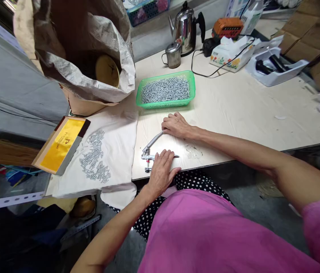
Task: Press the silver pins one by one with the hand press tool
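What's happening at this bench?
A person in a pink top has both hands at a silver metal plier-like tool, its handles spread, on a pale wood-grain table. The left hand lies over the lower handle; the right hand is at the end of the upper one. How firmly either grips isn't clear. Beyond them sits a green rectangular plastic tray of small silver metal pieces; more lie loose on a white cloth to the left.
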A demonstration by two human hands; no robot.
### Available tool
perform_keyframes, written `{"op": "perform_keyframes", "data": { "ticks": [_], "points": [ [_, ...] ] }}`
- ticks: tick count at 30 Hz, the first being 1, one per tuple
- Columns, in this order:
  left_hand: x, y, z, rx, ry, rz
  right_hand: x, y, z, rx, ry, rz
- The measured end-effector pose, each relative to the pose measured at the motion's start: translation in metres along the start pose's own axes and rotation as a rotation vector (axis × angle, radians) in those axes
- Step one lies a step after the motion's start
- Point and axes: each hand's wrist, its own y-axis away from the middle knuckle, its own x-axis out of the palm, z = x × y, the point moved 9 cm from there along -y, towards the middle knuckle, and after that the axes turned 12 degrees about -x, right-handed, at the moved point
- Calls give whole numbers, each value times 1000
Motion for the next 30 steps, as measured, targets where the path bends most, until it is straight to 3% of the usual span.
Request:
{"op": "perform_keyframes", "data": {
  "ticks": [3, 6, 9, 12, 14, 17, 20, 23, 26, 28, 30],
  "points": [
    [-1, -4, 2, 8, 3, -16, -9, -15, 34, -120, 55, -7],
    [-5, 1, -4, 36, 10, -72, -5, -18, 102, -475, 33, -1],
    [-20, 28, -24, 180, 67, -131, 14, -13, 149, -697, 12, 68],
    [-48, 68, -30, 347, 80, -194, 31, -13, 162, -771, 14, 63],
    [-75, 84, -5, 299, 21, -305, 38, -13, 165, -833, -20, 10],
    [-120, 87, 84, -100, -171, -485, 41, -17, 162, -853, -226, -82],
    [-153, 83, 189, -652, -361, -501, 25, -30, 134, -653, -602, -275],
    [-164, 75, 253, -971, -438, -378, -13, -39, 71, -333, -721, -559],
    [-162, 63, 278, -1070, -464, -241, -71, -38, -3, -71, -478, -748],
    [-161, 57, 285, -1096, -468, -201, -105, -36, -46, 69, -241, -760],
    [-161, 54, 289, -1097, -467, -186, -125, -32, -72, 174, -8, -701]
  ]
}}
